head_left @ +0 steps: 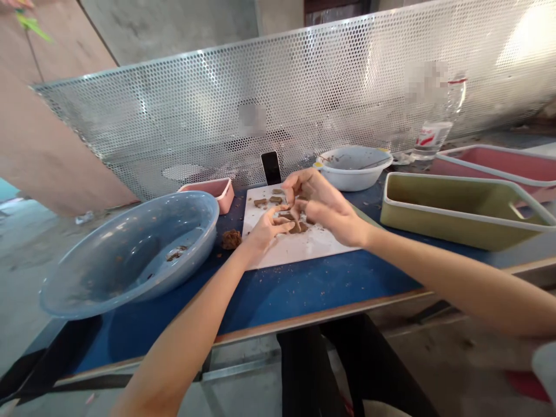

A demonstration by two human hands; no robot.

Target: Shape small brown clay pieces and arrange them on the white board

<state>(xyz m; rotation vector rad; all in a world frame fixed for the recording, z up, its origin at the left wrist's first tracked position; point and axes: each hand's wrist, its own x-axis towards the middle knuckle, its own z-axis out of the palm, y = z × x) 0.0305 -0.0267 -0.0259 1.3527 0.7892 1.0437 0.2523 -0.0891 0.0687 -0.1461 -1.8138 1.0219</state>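
A white board (278, 260) lies on the blue table with brown, crumbly clay-like pieces on it. My left hand (266, 231) reaches over the board from the left, fingers stretched out and apart, the tips at a flat brown piece (299, 227). Above the same piece is my right hand (330, 205), its fingers curled inward and slightly blurred; what they hold, if anything, cannot be made out. Small brown blocks (275, 200) rest toward the back of the board. Left of it sits a rough brown lump (231, 239).
A large blue basin (130, 260) stands at left, beside a small pink bin (225, 197). Behind the board a phone (271, 168) leans upright. At right are a white basin (354, 176), a green bin (443, 217), a pink bin (490, 162) and a bottle (434, 136). A perforated metal screen (182, 110) runs behind.
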